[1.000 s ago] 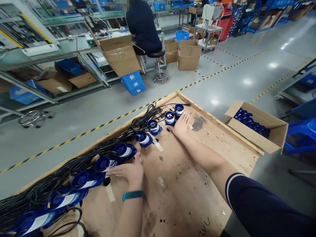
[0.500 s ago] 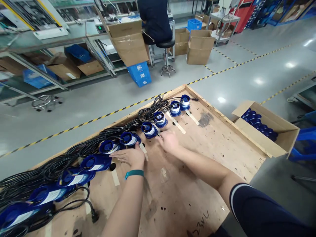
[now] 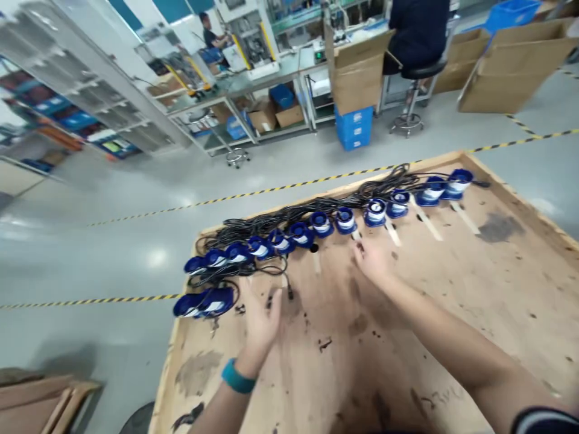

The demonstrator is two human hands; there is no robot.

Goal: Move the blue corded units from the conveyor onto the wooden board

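1. The left hand (image 3: 262,319) is low over the wooden tray (image 3: 321,310), its fingers stretched out and the thumb spread away; it grips nothing. A teal band (image 3: 238,376) circles that wrist.
2. The right hand (image 3: 374,260) is farther right, palm low, its fingers bent toward the row; whether the fingertips pinch anything, I cannot tell.
3. The blue units (image 3: 321,225) stand in a slanting row along the tray's far side, from the left edge to the far right corner. The right hand is just on the near side of one in the middle of the row.
4. A separate pair (image 3: 212,303) lies at the left edge, on the near side of the row and left of the left hand.
5. Black cables (image 3: 294,212) are heaped between the row and the far rim. One plug (image 3: 290,293) lies on the tray just right of the left hand.
6. Pale tape (image 3: 427,222) strips run nearward from several units.
7. Beyond the tray, a person (image 3: 418,30) sits on a stool (image 3: 423,70), right of a carton (image 3: 362,75) on blue crates (image 3: 354,128).
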